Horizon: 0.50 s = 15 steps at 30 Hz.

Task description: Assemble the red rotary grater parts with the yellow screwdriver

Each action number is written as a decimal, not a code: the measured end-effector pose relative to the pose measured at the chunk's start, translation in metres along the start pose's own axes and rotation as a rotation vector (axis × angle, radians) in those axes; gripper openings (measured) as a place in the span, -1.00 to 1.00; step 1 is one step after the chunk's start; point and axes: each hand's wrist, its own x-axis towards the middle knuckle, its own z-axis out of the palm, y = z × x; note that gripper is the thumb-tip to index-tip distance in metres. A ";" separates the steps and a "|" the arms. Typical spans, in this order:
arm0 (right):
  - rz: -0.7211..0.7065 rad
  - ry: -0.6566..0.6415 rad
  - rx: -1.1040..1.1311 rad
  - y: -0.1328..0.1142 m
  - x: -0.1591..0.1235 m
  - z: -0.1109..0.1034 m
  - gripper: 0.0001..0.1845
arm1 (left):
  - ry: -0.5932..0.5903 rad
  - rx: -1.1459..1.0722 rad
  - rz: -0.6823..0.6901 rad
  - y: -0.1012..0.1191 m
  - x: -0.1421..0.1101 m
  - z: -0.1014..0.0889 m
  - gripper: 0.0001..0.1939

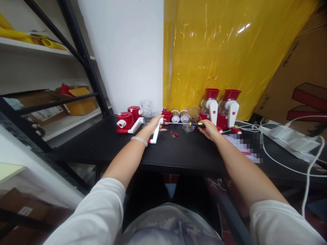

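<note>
My left hand (155, 125) is closed around a white crank handle (156, 133) that ends at a small red housing (166, 115) on the black table (178, 149). My right hand (209, 128) grips a screwdriver (197, 124) with a black and yellow handle. Its thin shaft runs left toward the red housing. A small red piece (174, 134) lies on the table between my hands.
Red and white grinder parts (127, 122) lie at the left. Clear cups (193, 112) and two assembled red and white grinders (221, 108) stand at the back. A printed sheet (242, 147), a white power strip (283, 136) and cables lie at the right. Metal shelving (84, 68) rises on the left.
</note>
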 end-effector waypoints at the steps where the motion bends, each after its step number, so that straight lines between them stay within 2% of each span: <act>1: -0.007 -0.001 0.008 0.000 0.000 0.000 -0.86 | 0.002 0.005 -0.005 -0.001 0.001 0.000 -0.77; 5: 0.004 0.010 0.046 0.000 0.003 0.001 -0.89 | -0.002 0.013 -0.002 -0.002 0.001 0.000 -0.78; 9: 0.023 0.023 -0.160 0.003 0.007 -0.006 -0.61 | 0.007 0.015 0.003 -0.002 0.001 0.001 -0.77; 12: -0.078 -0.017 -0.313 0.008 0.009 -0.012 -0.47 | 0.026 0.023 -0.001 -0.001 0.001 0.001 -0.77; 15: -0.095 -0.026 -0.211 0.009 0.008 -0.012 -0.51 | 0.020 0.018 0.015 0.000 0.000 0.001 -0.78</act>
